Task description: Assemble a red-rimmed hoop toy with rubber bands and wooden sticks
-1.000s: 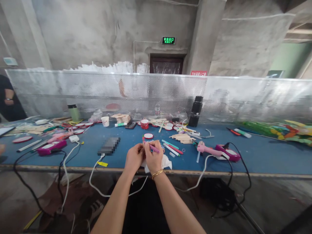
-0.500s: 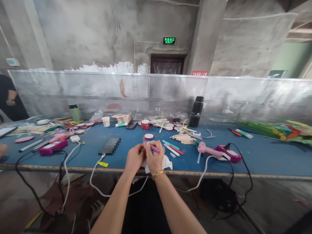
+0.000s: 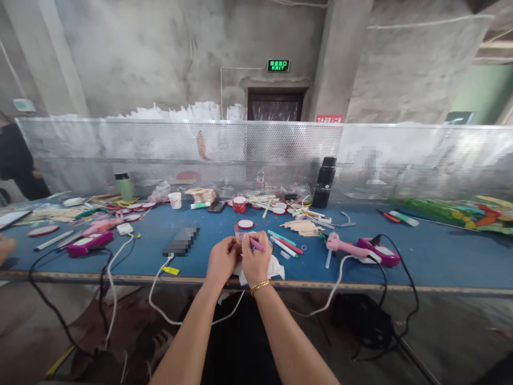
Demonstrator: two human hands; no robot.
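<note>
My right hand [image 3: 255,263] is closed around a purple marker [image 3: 257,245], whose back end slants out to the right. Close beside it, my left hand [image 3: 223,259] has its fingers pinched together on something small, mostly hidden between the two hands. A bit of orange and green shows just beyond the fingertips. Under my hands lies a crumpled white tissue [image 3: 276,269]. Several markers [image 3: 285,247] lie right of my right hand. Just ahead is a round white disc with a red rim [image 3: 246,224].
A phone [image 3: 181,241] on a cable lies to my left. Pink glue guns [image 3: 348,246] with purple bases rest at either side. Wooden sticks [image 3: 302,229], a paper cup [image 3: 175,200] and a black bottle [image 3: 324,183] stand farther back. Another person's hand [image 3: 7,247] shows at far left.
My hands stay in nearly the same place, the right one shifting slightly with the marker. At the far left, the standing person's arm has changed position.
</note>
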